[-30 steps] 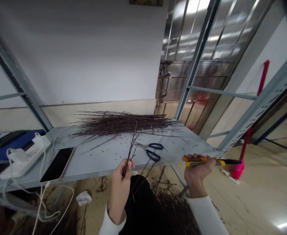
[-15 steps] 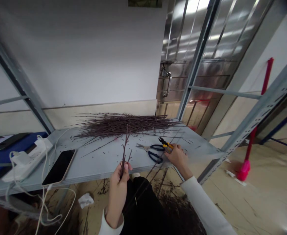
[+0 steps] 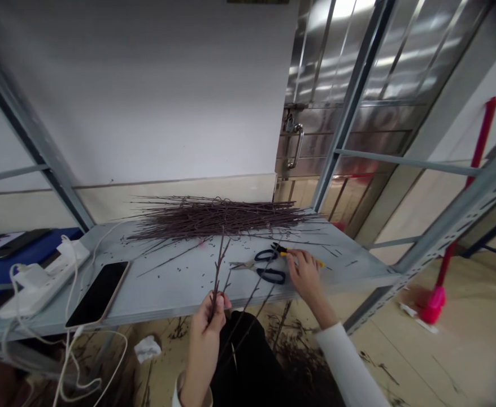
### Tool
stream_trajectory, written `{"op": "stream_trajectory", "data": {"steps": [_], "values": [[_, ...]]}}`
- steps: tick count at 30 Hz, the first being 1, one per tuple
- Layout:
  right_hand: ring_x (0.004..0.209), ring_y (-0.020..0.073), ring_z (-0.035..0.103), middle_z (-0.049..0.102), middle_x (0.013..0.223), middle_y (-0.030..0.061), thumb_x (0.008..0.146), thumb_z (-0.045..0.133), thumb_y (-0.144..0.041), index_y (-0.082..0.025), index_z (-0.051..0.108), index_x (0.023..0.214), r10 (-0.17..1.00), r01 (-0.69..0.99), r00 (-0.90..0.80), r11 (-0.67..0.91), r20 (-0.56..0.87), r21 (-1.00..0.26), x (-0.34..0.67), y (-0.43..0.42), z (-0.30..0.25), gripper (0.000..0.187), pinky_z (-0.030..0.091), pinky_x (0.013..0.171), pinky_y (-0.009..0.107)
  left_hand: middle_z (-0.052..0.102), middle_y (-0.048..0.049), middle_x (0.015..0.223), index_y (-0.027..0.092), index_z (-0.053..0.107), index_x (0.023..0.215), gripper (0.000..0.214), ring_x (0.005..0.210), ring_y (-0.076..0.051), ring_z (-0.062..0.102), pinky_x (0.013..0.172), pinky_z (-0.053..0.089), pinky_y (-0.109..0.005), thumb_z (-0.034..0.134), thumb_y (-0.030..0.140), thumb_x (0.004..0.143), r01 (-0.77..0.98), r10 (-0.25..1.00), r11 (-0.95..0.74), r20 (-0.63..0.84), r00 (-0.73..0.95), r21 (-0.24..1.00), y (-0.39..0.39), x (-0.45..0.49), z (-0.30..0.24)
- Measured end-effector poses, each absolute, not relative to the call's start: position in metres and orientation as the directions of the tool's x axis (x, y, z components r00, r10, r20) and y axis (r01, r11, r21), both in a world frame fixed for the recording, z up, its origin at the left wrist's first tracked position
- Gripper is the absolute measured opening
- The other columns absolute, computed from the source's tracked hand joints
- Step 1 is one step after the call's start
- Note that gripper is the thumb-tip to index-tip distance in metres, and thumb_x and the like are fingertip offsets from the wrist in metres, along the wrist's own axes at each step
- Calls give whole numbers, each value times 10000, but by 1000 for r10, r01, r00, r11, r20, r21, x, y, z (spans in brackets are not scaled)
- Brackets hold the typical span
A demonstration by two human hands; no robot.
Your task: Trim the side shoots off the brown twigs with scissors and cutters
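Observation:
My left hand (image 3: 208, 325) is closed round a dark branched twig (image 3: 219, 263) near the shelf's front edge, its forked tips pointing up and away. My right hand (image 3: 307, 277) rests over yellow-handled cutters (image 3: 285, 251) lying on the shelf. Its fingers are stretched and slightly apart across the handle, whose end shows beyond them. Just left of the cutters lie scissors (image 3: 269, 276) with dark looped handles, blades toward the left. Long thin twigs (image 3: 252, 294) slant up from my lap past the shelf edge, between the two hands.
A thick pile of dark twigs (image 3: 214, 217) lies along the back of the grey shelf (image 3: 167, 294). At left are a phone (image 3: 98, 294), a white power strip (image 3: 48, 282) and cables. Metal uprights frame both sides. Twig scraps litter the floor (image 3: 400, 350); a red-handled tool (image 3: 434, 305) stands at right.
My right hand's fingers have loosened and straightened over the cutters, which now lie flatter with more handle showing. The scissors have shifted slightly left. My left hand still holds the twig.

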State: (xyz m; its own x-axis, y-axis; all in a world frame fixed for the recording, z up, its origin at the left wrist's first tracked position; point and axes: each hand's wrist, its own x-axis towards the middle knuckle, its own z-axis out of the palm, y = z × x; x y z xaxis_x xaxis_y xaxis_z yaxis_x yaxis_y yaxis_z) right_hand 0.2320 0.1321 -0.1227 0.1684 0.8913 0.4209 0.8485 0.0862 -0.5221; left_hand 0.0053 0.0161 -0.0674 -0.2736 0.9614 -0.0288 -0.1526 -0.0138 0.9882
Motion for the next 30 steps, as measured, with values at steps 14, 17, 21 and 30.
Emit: {"op": "stream_trajectory", "data": {"steps": [14,17,21,30], "values": [[600,179,644,637,740,19,772,600,-618,-194,578,865,955,-118,-297,-25,11,-993,153,62,-101,435,548,554,313,459,49,565,155,607,677,536,501,-80,375,503,366,-209,660,687,635,-109,978,-8,-15,-208,994,22,7,-76],[615,174,651,630,741,11,775,604,-608,-203,578,831,949,-113,-314,1,37,-994,149,61,-92,410,556,575,308,458,52,543,155,620,718,518,482,-82,377,496,363,-216,620,672,693,-42,982,-37,29,-188,998,22,1,-79],[682,177,651,643,753,17,820,576,-564,-204,605,838,932,-76,-347,86,107,-993,143,59,-79,362,541,616,288,522,34,579,148,634,815,495,499,-101,437,487,379,-225,625,633,715,4,991,-19,19,-131,1000,25,-12,-82],[693,178,638,678,751,25,822,597,-515,-195,636,809,938,-91,-283,181,199,-979,126,63,-65,323,528,682,292,710,-62,847,147,671,876,285,794,-201,634,738,495,-288,721,371,707,13,994,-113,113,10,993,44,-39,-89]]}}
